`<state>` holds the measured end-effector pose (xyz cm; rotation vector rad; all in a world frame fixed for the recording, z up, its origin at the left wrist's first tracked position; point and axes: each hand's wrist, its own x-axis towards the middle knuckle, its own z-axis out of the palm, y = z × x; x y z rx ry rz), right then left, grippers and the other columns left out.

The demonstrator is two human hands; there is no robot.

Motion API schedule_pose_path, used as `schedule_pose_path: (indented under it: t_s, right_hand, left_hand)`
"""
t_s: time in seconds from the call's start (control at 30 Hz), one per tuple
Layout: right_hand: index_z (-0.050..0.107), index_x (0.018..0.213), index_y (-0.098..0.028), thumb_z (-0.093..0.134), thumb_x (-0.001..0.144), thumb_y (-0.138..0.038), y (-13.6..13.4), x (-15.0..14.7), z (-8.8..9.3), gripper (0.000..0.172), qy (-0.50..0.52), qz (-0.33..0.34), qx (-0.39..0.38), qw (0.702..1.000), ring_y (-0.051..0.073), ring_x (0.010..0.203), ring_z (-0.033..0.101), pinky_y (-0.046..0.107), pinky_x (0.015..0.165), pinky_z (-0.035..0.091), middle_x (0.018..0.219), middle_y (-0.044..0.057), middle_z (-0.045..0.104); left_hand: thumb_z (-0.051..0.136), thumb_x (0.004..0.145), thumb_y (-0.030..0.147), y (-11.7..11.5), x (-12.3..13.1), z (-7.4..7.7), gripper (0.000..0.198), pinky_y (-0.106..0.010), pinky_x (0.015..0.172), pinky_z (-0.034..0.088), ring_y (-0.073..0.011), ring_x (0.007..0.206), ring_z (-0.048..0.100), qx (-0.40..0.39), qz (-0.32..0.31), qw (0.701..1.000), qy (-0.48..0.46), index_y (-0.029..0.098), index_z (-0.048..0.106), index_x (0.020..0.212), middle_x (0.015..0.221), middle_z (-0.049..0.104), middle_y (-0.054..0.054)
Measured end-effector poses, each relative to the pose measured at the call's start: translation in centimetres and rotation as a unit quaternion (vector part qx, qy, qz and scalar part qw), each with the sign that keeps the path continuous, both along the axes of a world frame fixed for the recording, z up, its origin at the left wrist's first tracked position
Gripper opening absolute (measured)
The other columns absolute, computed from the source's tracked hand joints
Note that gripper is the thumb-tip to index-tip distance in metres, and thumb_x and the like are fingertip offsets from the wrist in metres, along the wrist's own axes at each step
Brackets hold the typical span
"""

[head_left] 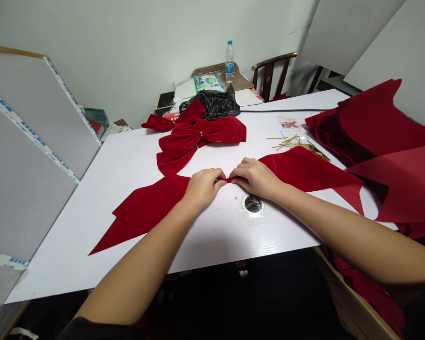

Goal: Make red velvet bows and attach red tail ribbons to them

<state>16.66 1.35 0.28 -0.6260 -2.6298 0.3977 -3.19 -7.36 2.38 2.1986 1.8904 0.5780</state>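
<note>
A long piece of red velvet fabric (150, 205) lies across the white table, its middle bunched into a narrow strip. My left hand (205, 186) pinches the gathered part from the left. From the right, my right hand (253, 177) pinches the same strip, a small gap away. The fabric spreads out wide on both sides, with a pointed end at the left. Beyond my hands lie several red bows (203, 134), cinched at their middles. Gold twist ties (290, 141) are scattered behind the fabric's right half, near a small plastic bag (289, 123) with something red in it.
A tall stack of red fabric pieces (371, 123) covers the table's right side. At the back are a black plastic bag (216, 105), papers and a water bottle (229, 63). White panels (38, 141) stand along the left edge. A round cable-hole cover (252, 204) sits near my right wrist.
</note>
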Motion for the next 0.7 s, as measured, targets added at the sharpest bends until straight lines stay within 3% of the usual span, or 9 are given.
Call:
schedule_pose_path:
  t_s: [0.17, 0.4, 0.7]
  right_hand:
    - [0.073, 0.1, -0.013, 0.061, 0.1, -0.021, -0.2, -0.1, 0.1, 0.014, -0.016, -0.013, -0.016, 1.0, 0.019, 0.088, 0.057, 0.029, 0.076, 0.038, 0.095, 0.008, 0.068]
    - [0.072, 0.1, -0.016, 0.057, 0.103, -0.032, -0.8, 0.0, 0.5, 0.022, -0.069, -0.034, 0.029, 0.997, 0.018, 0.087, 0.055, 0.03, 0.065, 0.028, 0.096, 0.007, 0.065]
    - [0.072, 0.096, -0.017, 0.051, 0.103, -0.02, -1.9, -0.1, 1.9, 0.022, -0.152, -0.062, 0.082, 0.983, 0.017, 0.077, 0.053, 0.032, 0.061, 0.02, 0.091, 0.006, 0.066]
  left_hand:
    - [0.061, 0.099, 0.024, 0.1, -0.1, -0.3, 0.01, -0.037, 0.082, 0.047, -0.0242, 0.093, 0.065, 0.008, -0.026, 0.999, 0.018, 0.021, 0.069, 0.095, 0.093, 0.075, -0.003]
    - [0.057, 0.101, 0.024, 0.1, -0.1, -0.8, 0.015, -0.035, 0.081, 0.048, -0.0221, 0.088, 0.066, 0.039, -0.062, 0.996, 0.042, 0.021, 0.069, 0.094, 0.091, 0.074, -0.003]
    - [0.052, 0.105, 0.026, 0.0, 0.0, -1.4, 0.025, -0.035, 0.084, 0.05, -0.0218, 0.085, 0.066, 0.091, -0.112, 0.987, 0.07, 0.018, 0.071, 0.092, 0.089, 0.074, -0.007]
